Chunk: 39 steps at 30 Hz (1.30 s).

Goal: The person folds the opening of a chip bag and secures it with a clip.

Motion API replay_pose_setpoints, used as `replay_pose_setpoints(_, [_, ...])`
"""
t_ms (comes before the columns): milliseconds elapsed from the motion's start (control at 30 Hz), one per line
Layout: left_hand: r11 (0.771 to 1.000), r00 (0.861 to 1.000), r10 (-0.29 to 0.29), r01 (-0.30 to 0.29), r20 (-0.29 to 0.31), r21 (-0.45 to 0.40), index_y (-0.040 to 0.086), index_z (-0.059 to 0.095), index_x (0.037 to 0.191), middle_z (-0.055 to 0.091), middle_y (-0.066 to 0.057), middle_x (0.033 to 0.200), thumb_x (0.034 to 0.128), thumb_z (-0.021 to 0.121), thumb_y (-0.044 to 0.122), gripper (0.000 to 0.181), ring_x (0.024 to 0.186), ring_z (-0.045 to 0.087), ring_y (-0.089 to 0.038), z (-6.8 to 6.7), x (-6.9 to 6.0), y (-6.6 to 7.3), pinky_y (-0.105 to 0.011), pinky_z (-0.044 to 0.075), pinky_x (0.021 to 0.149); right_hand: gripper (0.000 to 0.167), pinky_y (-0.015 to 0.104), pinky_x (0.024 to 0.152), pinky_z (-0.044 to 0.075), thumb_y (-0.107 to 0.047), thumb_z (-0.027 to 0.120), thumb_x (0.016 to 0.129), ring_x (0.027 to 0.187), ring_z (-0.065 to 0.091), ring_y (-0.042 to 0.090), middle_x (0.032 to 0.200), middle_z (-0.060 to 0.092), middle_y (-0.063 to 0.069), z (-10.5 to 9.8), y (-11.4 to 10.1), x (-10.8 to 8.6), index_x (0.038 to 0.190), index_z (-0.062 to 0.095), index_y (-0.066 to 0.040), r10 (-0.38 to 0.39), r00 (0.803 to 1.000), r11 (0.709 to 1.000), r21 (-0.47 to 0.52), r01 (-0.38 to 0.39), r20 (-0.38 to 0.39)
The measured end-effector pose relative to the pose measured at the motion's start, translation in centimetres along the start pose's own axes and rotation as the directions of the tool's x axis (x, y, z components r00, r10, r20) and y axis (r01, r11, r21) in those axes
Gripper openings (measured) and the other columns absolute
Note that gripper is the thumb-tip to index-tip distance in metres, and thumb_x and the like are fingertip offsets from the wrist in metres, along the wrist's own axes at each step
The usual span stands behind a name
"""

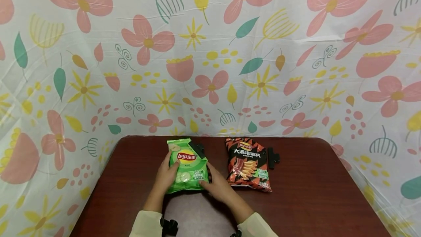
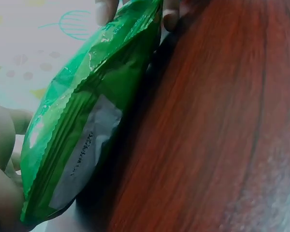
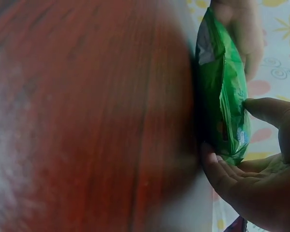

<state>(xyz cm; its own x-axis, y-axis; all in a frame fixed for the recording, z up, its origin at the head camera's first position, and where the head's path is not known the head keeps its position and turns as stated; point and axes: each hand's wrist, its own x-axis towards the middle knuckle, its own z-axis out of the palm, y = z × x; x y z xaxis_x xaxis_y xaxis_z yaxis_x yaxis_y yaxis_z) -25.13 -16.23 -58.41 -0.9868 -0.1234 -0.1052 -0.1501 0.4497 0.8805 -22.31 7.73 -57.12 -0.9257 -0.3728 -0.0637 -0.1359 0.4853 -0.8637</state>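
A green Lay's chip bag (image 1: 185,169) is held between both hands over the table, printed front up. My left hand (image 1: 167,173) grips its left side, thumb on the front. At the lower right side my right hand (image 1: 218,184) holds the bag; in the right wrist view, the thumb lies on one face and the fingers reach under the other. The bag's top right corner looks folded. A black clip (image 1: 199,149) is at that corner; whether it bites the bag I cannot tell. The bottom seam of the green bag (image 2: 72,125) shows in the left wrist view.
To the right lies a red and black Lay's chip bag (image 1: 247,165), with a second black clip (image 1: 272,158) beside its upper right edge. Both are on the dark red wooden table (image 1: 309,193). A flower-printed cloth (image 1: 210,46) hangs behind and around the table.
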Motion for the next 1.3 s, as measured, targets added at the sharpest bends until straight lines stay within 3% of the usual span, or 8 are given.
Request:
replay_pose_setpoints(300, [0.999,1.0,0.021,-0.022,0.013,0.045,0.018,0.017,0.164,0.022,-0.022,0.166,0.1056,0.047,0.045,0.071,0.15,0.025,-0.049,-0.1,0.0,0.1,-0.07,0.025,0.116,0.086,0.052,0.095,0.053,-0.037,0.067,0.097,0.125,0.059,0.042,0.148,0.048,0.026,0.1,-0.2,0.0,0.16,0.021,-0.002,-0.012,1.0,0.999,-0.032,0.012,-0.011])
replay_pose_setpoints(667, [0.999,1.0,0.007,-0.008,0.01,0.037,0.018,0.019,0.164,0.024,-0.023,0.165,0.106,0.046,0.044,0.069,0.15,0.026,-0.049,0.0,-0.1,0.5,-0.069,0.026,0.116,0.085,0.057,0.1,0.048,-0.037,0.066,0.097,0.126,0.058,0.042,0.152,0.042,0.03,0.1,-0.3,0.0,0.16,0.021,-0.001,0.007,1.0,0.998,-0.059,-0.009,-0.018])
replay_pose_setpoints(1000, [1.0,1.0,0.007,-0.007,-0.004,0.022,0.016,0.019,0.163,0.023,-0.022,0.166,0.1064,0.046,0.041,0.068,0.15,0.025,-0.049,-0.1,-0.1,1.1,-0.069,0.026,0.116,0.087,0.064,0.11,0.038,-0.04,0.068,0.096,0.141,0.04,0.05,0.158,0.031,0.033,0.1,-0.7,0.2,0.16,0.023,-0.001,0.046,0.999,0.994,-0.097,-0.049,-0.027])
replay_pose_setpoints(1133, [1.0,0.999,0.009,-0.009,-0.034,0.015,0.014,0.021,0.163,0.022,-0.022,0.166,0.1061,0.046,0.041,0.068,0.15,0.025,-0.049,-0.1,-0.1,1.5,-0.069,0.026,0.116,0.087,0.062,0.107,0.042,-0.04,0.068,0.095,0.137,0.046,0.049,0.156,0.033,0.033,-0.1,-1.0,0.2,0.16,0.023,-0.003,0.043,0.999,0.993,-0.105,-0.046,-0.033])
replay_pose_setpoints(1300, [0.998,0.991,0.057,-0.057,-0.122,0.007,0.012,0.027,0.161,0.025,-0.019,0.165,0.1051,0.05,0.035,0.065,0.15,0.028,-0.046,0.0,-0.2,2.2,-0.067,0.027,0.117,0.085,0.06,0.106,0.043,-0.038,0.067,0.096,0.134,0.05,0.045,0.153,0.036,0.029,-0.5,-1.2,0.1,0.16,0.023,-0.001,0.019,0.998,0.994,-0.11,-0.025,-0.059])
